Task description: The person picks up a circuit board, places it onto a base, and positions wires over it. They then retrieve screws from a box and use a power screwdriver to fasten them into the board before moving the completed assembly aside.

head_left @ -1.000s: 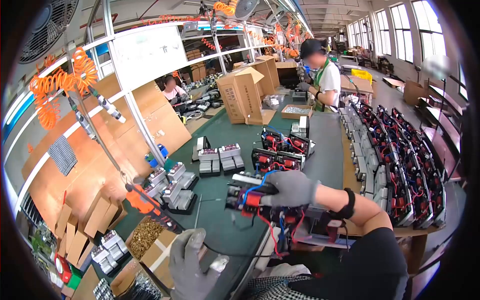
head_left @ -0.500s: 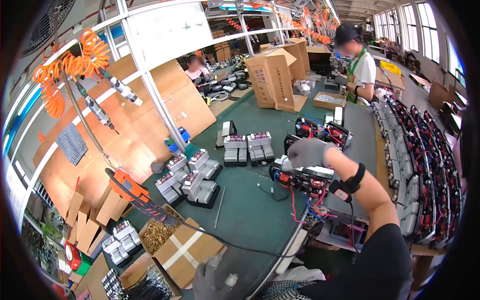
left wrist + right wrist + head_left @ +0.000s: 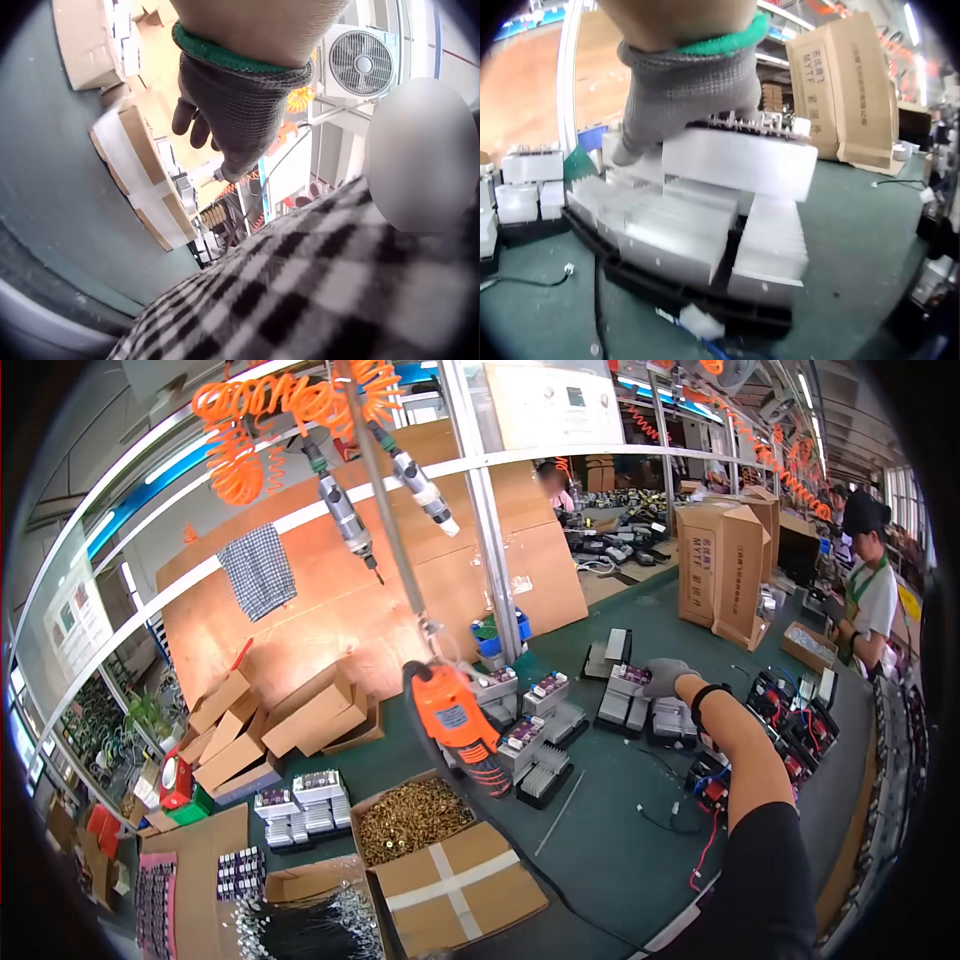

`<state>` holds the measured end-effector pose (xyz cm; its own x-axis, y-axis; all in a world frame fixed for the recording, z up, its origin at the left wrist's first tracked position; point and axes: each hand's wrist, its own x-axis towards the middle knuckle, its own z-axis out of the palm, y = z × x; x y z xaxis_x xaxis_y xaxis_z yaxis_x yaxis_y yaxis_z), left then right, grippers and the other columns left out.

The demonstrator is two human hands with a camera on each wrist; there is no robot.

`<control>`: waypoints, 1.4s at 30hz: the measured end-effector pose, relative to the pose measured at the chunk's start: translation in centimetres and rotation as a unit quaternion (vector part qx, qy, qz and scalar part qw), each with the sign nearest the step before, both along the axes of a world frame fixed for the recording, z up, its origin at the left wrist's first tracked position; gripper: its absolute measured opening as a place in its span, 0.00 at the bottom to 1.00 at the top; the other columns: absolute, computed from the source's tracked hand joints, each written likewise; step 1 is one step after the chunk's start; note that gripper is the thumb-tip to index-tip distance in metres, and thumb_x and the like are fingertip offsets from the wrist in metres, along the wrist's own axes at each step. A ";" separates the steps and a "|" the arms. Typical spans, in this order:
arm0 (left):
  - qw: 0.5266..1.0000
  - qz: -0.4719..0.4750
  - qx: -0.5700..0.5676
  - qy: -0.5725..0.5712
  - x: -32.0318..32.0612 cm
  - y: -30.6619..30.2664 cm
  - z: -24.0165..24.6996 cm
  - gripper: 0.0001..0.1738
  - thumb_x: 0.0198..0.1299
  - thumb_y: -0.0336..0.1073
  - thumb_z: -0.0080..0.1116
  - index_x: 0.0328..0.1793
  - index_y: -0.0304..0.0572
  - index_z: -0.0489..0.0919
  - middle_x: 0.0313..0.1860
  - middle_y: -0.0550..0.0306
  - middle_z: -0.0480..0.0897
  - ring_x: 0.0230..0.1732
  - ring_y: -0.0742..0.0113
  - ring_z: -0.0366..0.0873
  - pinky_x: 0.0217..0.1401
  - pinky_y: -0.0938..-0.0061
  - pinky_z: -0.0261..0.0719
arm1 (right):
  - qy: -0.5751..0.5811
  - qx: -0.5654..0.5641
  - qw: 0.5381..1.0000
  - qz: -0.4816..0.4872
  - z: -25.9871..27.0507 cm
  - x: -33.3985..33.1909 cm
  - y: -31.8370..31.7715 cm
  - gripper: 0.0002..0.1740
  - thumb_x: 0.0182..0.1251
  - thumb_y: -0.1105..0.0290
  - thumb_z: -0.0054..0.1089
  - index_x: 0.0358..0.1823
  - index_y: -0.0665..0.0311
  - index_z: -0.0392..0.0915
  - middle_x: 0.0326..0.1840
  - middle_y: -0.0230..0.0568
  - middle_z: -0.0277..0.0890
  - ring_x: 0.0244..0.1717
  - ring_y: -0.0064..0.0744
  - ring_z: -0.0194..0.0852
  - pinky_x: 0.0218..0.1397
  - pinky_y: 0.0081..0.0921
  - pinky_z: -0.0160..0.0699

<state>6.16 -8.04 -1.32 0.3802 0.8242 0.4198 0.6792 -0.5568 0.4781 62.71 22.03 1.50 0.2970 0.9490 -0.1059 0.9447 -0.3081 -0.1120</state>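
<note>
My right hand (image 3: 663, 678), in a grey glove, is on a finned heat sink unit (image 3: 672, 722) on the green bench. In the right wrist view the hand grips the top of this unit (image 3: 739, 161), thumb down on its left side, with its other fingers hidden behind. The unit has pale metal fins on a black base and a circuit board along its top. A similar heat sink unit (image 3: 622, 700) stands just left of it. My left hand (image 3: 232, 105), gloved, shows only in the left wrist view; its fingers hang loosely curled, holding nothing, near a checked garment (image 3: 300, 277).
An orange-bodied power tool (image 3: 455, 715) hangs over the bench beside several more heat sink units (image 3: 540, 760). Nearer lie a box of brass-coloured fasteners (image 3: 410, 820), a taped carton (image 3: 430, 870) and a thin rod (image 3: 560, 815). Wired assemblies (image 3: 790, 710) sit to the right; a person (image 3: 870, 590) stands beyond.
My right hand has let go of a wired assembly with red parts and moved to the heat sink unit. The head view has swung left, and my left hand has gone out of it.
</note>
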 end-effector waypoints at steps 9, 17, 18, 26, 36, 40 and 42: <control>0.999 -0.046 0.019 -0.008 0.4 0.5 2.3 0.31 0.55 0.35 0.64 0.66 0.37 0.71 0.51 0.43 0.77 0.47 0.38 0.72 0.47 0.54 0.75 | -0.075 0.268 0.960 -0.012 9.6 -6.5 -7.9 0.35 0.54 0.49 0.70 0.57 0.63 0.69 0.58 0.53 0.70 0.58 0.55 0.74 0.59 0.42 0.75; 0.974 -0.114 -0.052 -0.190 0.2 -0.7 6.5 0.35 0.61 0.49 0.64 0.68 0.37 0.67 0.55 0.45 0.76 0.49 0.53 0.78 0.52 0.65 0.78 | 0.010 0.534 0.803 0.265 19.1 -17.7 -27.5 0.37 0.40 0.59 0.81 0.51 0.66 0.72 0.44 0.46 0.74 0.44 0.45 0.76 0.49 0.34 0.76; 0.938 -0.131 -0.146 -0.286 0.2 -1.2 6.6 0.37 0.64 0.49 0.62 0.71 0.37 0.64 0.58 0.45 0.74 0.50 0.57 0.79 0.53 0.66 0.78 | -0.018 0.514 0.807 0.290 19.1 -20.5 -30.0 0.41 0.36 0.52 0.83 0.50 0.66 0.72 0.43 0.44 0.73 0.42 0.44 0.76 0.48 0.34 0.76; 0.829 -0.077 -0.370 -0.412 -5.5 -2.0 5.9 0.62 0.55 0.85 0.28 0.77 0.36 0.56 0.60 0.46 0.78 0.50 0.66 0.78 0.46 0.77 0.74 | 0.090 0.279 0.781 0.551 8.3 -34.8 -30.4 0.40 0.43 0.54 0.73 0.58 0.64 0.67 0.46 0.44 0.69 0.42 0.44 0.79 0.41 0.39 0.78; 0.953 -0.089 -0.105 -0.269 -6.8 1.6 -2.7 0.37 0.58 0.48 0.68 0.69 0.40 0.68 0.60 0.47 0.75 0.65 0.54 0.70 0.68 0.64 0.69 | -0.006 0.433 0.690 0.580 -9.3 -38.8 -31.8 0.24 0.59 0.64 0.56 0.59 0.53 0.71 0.57 0.38 0.69 0.48 0.33 0.70 0.46 0.30 0.75; 0.999 -0.005 0.023 -0.043 -5.9 -2.6 -1.8 0.38 0.46 0.50 0.74 0.62 0.42 0.75 0.60 0.46 0.76 0.66 0.40 0.68 0.69 0.52 0.68 | 0.135 0.258 0.744 0.602 -10.0 -36.6 -34.7 0.24 0.60 0.66 0.56 0.59 0.52 0.72 0.60 0.37 0.70 0.52 0.32 0.72 0.51 0.30 0.74; 0.988 0.017 0.125 0.092 -6.2 -2.7 -1.1 0.34 0.45 0.50 0.73 0.57 0.43 0.79 0.57 0.49 0.77 0.64 0.43 0.71 0.68 0.51 0.68 | 0.098 0.374 0.716 0.581 -6.8 -35.2 -33.6 0.26 0.56 0.63 0.61 0.59 0.53 0.72 0.55 0.37 0.72 0.48 0.33 0.75 0.50 0.29 0.75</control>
<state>-0.06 -10.72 -2.41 0.4435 0.7174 0.5372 0.7620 -0.6174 0.1954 27.46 -11.56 -5.33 -0.6906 0.3557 0.6297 0.4582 0.8889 0.0004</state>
